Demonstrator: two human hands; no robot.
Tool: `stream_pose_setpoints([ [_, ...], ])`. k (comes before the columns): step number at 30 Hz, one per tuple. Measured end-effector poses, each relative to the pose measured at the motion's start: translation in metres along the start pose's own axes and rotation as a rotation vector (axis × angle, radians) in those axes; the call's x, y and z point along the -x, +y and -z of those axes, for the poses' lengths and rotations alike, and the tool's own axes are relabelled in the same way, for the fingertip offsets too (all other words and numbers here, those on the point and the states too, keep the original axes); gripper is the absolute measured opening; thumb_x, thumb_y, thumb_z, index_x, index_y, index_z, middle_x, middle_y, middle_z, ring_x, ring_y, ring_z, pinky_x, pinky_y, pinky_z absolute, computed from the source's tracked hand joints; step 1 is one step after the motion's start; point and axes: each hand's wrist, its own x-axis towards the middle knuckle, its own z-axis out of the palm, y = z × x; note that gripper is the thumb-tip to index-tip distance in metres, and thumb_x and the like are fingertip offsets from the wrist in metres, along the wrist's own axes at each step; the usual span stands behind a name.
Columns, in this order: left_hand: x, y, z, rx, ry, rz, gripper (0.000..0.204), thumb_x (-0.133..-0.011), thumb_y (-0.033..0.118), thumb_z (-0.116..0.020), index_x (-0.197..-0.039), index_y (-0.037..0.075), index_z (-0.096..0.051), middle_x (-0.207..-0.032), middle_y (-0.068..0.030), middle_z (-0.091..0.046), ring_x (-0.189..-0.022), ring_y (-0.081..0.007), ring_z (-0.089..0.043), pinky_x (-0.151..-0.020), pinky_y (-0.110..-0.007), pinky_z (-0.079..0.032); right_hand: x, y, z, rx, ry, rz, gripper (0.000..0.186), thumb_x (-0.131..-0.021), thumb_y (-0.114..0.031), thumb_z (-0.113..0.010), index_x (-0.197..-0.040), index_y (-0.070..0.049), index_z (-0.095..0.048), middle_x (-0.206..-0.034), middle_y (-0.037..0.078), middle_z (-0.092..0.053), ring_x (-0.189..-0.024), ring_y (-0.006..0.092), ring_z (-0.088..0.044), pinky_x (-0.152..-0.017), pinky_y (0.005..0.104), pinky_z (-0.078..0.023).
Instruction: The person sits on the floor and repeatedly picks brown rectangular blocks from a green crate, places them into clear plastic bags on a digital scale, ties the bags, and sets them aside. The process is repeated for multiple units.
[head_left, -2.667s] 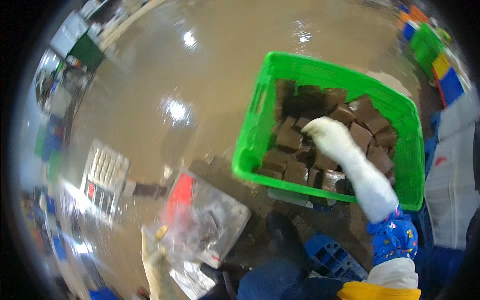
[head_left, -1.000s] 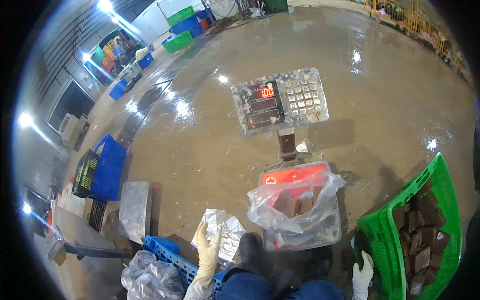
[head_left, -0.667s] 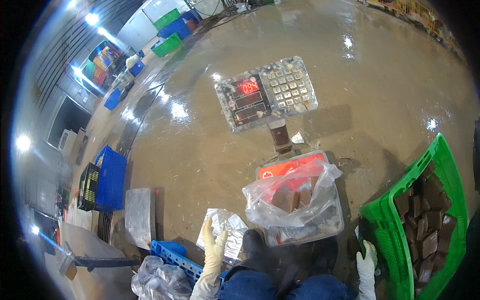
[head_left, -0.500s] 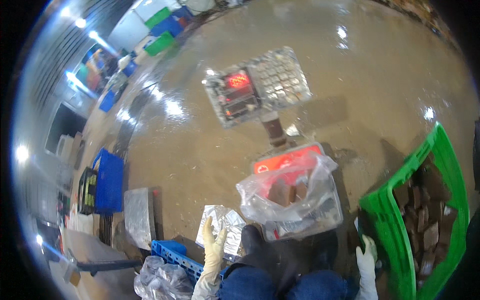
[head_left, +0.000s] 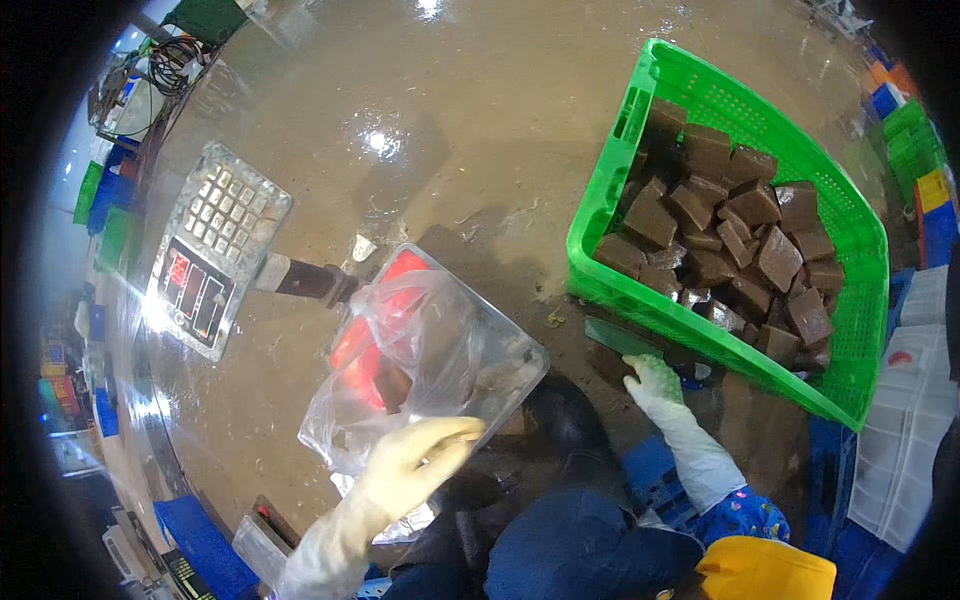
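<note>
My left hand (head_left: pixel 425 465), in a cream glove, hovers over the near edge of a digital scale's metal pan (head_left: pixel 508 375). Its fingers are stretched and slightly curved, with a gap by the thumb, and nothing shows in them. On the pan lies a clear plastic bag (head_left: pixel 440 325) over a red patch, with a brown block (head_left: pixel 393 385) showing through. My right hand (head_left: pixel 655 380), also gloved, is low beside a green crate (head_left: pixel 870 290). Its fingers look parted, close to a flat grey-green strip (head_left: pixel 620 337); contact is unclear. Several dark brown blocks (head_left: pixel 780 258) fill the crate.
The scale's keypad and red-lit display (head_left: pixel 220 250) stand to the left on a short post (head_left: pixel 305 280). A wet brown floor (head_left: pixel 480 120) surrounds everything. White lidded boxes (head_left: pixel 905 420) are at the right; a yellow item (head_left: pixel 765 572) and blue crate parts (head_left: pixel 655 475) are near me.
The view has swung right, bringing the green crate fully in. My left hand has moved from above the foil sheet to the bag and pan edge. My right hand stays beside the crate.
</note>
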Motion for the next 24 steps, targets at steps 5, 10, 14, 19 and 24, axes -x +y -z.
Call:
stream_pose_setpoints([
  [5,-0.075,-0.026,-0.073,0.054,-0.198,-0.02,0.028,-0.094,0.017,-0.06,-0.118,0.002,-0.062,-0.11,-0.0118,-0.068,-0.102,-0.0173,-0.063,-0.089,-0.029,-0.049,-0.027,-0.022,-0.033,0.016,-0.021,0.049,0.063,-0.076,-0.031,-0.071,-0.131,-0.008,-0.052,-0.12,0.02,-0.059,-0.111,0.0358,-0.056,-0.097,0.0434,-0.043],
  [10,-0.019,-0.007,-0.024,-0.375,0.312,-0.28,0.044,-0.08,0.014,-0.072,-0.12,0.003,-0.061,-0.118,-0.0144,-0.063,-0.107,-0.0289,-0.06,-0.092,-0.036,-0.046,-0.041,-0.036,-0.017,-0.823,-0.005,-0.035,0.062,-0.072,-0.009,-0.065,-0.132,-0.002,-0.051,-0.116,0.014,-0.064,-0.105,0.0241,-0.062,-0.092,0.0351,-0.047],
  [14,0.061,-0.042,0.009,-0.555,1.201,-0.226,0.101,-0.068,0.021,-0.083,-0.148,0.004,-0.024,-0.151,-0.0207,-0.027,-0.137,-0.0337,-0.03,-0.112,-0.045,-0.025,-0.014,-0.134,0.068,-1.593,-0.201,0.615,0.036,-0.075,-0.014,-0.075,-0.108,-0.003,-0.063,-0.107,0.014,-0.064,-0.105,0.0283,-0.061,-0.089,0.0424,-0.051],
  [19,0.085,-0.152,0.0,0.023,1.202,0.224,0.111,-0.072,0.012,-0.081,-0.152,0.002,-0.004,-0.159,-0.0196,-0.008,-0.147,-0.0266,-0.007,-0.118,-0.038,-0.013,-0.019,-0.321,0.101,-0.762,-0.343,1.276,0.033,-0.075,0.0,-0.064,-0.107,-0.006,-0.066,-0.111,0.011,-0.064,-0.111,0.0296,-0.058,-0.095,0.0369,-0.047],
  [24,0.055,-0.164,-0.008,0.802,1.006,0.077,0.018,-0.091,0.007,-0.063,-0.105,-0.002,-0.067,-0.09,-0.0082,-0.072,-0.092,-0.0148,-0.065,-0.087,-0.03,-0.049,-0.106,-0.288,-0.012,-0.328,0.075,1.074,0.036,-0.076,0.005,-0.055,-0.109,-0.006,-0.066,-0.113,0.011,-0.064,-0.111,0.0301,-0.058,-0.095,0.038,-0.047],
])
